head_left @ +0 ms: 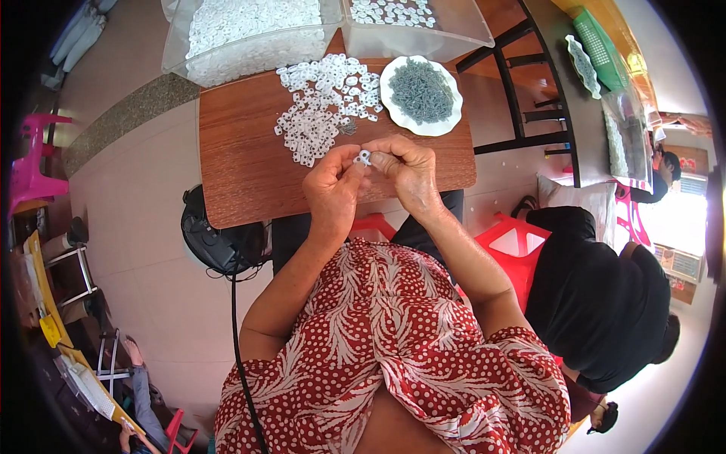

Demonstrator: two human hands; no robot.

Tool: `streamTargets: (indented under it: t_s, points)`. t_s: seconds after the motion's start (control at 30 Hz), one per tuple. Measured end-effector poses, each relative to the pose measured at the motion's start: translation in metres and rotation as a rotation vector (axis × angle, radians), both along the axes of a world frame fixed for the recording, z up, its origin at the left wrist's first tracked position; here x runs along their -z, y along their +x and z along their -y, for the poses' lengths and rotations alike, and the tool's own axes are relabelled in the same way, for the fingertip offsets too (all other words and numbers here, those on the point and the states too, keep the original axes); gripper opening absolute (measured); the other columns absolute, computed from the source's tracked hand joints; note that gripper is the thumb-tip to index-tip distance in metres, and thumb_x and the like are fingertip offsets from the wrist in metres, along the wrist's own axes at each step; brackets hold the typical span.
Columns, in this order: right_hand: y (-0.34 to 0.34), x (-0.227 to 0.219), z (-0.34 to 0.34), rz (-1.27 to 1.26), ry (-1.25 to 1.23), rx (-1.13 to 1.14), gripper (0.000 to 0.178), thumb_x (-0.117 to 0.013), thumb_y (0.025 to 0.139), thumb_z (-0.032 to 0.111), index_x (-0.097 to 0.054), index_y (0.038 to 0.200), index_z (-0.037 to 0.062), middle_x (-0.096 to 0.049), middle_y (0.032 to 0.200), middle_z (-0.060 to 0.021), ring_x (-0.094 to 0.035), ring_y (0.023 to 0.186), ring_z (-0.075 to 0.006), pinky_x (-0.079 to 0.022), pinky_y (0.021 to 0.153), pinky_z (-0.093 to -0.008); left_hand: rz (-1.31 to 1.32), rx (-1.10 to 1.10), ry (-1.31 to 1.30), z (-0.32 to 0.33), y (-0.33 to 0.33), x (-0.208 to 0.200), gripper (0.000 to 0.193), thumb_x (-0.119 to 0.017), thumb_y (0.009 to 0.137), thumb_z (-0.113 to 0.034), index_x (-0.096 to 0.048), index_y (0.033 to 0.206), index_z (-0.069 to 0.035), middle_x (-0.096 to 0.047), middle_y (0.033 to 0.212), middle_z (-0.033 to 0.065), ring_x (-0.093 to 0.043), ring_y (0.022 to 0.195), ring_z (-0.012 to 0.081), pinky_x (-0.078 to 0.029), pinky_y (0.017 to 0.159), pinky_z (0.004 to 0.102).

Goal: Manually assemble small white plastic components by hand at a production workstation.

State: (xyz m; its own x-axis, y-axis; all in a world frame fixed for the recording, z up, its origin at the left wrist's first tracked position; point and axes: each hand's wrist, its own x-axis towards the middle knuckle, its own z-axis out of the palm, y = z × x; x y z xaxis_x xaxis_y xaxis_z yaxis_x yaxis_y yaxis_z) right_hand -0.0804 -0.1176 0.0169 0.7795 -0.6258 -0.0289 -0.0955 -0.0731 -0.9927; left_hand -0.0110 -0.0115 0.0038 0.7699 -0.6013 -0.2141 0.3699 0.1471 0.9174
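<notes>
A small white plastic piece with a round loop (364,157) is pinched between the fingertips of both my hands, just above the near part of the wooden table (249,151). My left hand (333,185) closes on it from one side, thumb against forefinger. From the other side my right hand (408,170) grips it the same way. Whether a second small part is between the fingers, I cannot tell. Beyond my hands lies a loose pile of similar white plastic pieces (318,106), with a few thin dark pins (348,127) at its edge. A scalloped white plate (448,121) heaped with grey-green slim parts (420,89) sits at the right.
Two clear plastic bins, one full of white pieces (253,34) and one holding fewer (393,11), stand at the far side. A black bag (215,234) is left of the table. To the right are a red stool (510,242) and a person in black (597,295).
</notes>
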Motion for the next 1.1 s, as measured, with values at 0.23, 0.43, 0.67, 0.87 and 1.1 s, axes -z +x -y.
streamTargets:
  t_s: [0.23, 0.43, 0.67, 0.87, 1.1]
  points:
    - [0.0, 0.0, 0.002, -0.008, 0.111, -0.012, 0.013, -0.057, 0.08, -0.007, -0.062, 0.091, -0.0017, -0.063, 0.081, -0.0031, -0.056, 0.075, -0.0073, -0.046, 0.069, -0.0212, 0.013, 0.026, 0.008, 0.0, 0.001, -0.002, 0.024, -0.056, 0.083, 0.002, -0.056, 0.106, 0.003, -0.062, 0.074, 0.0049, -0.057, 0.059, 0.0066, -0.045, 0.049, 0.0174]
    - [-0.006, 0.002, -0.001, 0.031, 0.01, -0.028, 0.017, -0.058, 0.079, -0.007, -0.062, 0.095, 0.0, -0.06, 0.086, -0.0016, -0.054, 0.077, -0.0064, -0.045, 0.068, -0.0205, -0.104, 0.021, -0.062, 0.002, 0.004, -0.001, 0.022, -0.058, 0.081, 0.003, -0.058, 0.103, 0.005, -0.063, 0.076, 0.0067, -0.058, 0.06, 0.0085, -0.047, 0.05, 0.0193]
    - [-0.006, -0.005, -0.005, -0.013, -0.265, -0.073, 0.032, -0.066, 0.069, -0.009, -0.061, 0.099, 0.0018, -0.056, 0.09, -0.003, -0.05, 0.073, -0.0092, -0.044, 0.064, -0.0214, -0.235, -0.018, -0.096, 0.003, 0.008, -0.003, 0.021, -0.058, 0.079, 0.005, -0.06, 0.1, 0.006, -0.063, 0.078, 0.0084, -0.059, 0.064, 0.011, -0.048, 0.053, 0.0209]
    - [-0.007, 0.001, -0.002, 0.032, -0.708, -0.032, 0.034, -0.068, 0.065, -0.007, -0.061, 0.098, 0.0014, -0.057, 0.09, -0.0055, -0.052, 0.073, -0.0149, -0.045, 0.059, -0.0243, -0.326, 0.012, -0.11, 0.002, 0.008, -0.006, 0.02, -0.057, 0.08, 0.003, -0.06, 0.1, 0.006, -0.064, 0.084, 0.0094, -0.06, 0.069, 0.0117, -0.052, 0.058, 0.0232]
    - [-0.011, 0.003, -0.002, 0.045, -0.558, -0.01, 0.034, -0.068, 0.067, -0.007, -0.063, 0.099, 0.0023, -0.057, 0.093, -0.0052, -0.051, 0.073, -0.0116, -0.044, 0.06, -0.0224, -0.219, 0.085, -0.086, -0.002, 0.01, -0.009, 0.019, -0.058, 0.082, 0.0, -0.061, 0.101, 0.005, -0.063, 0.084, 0.0079, -0.059, 0.07, 0.0103, -0.051, 0.06, 0.0221]
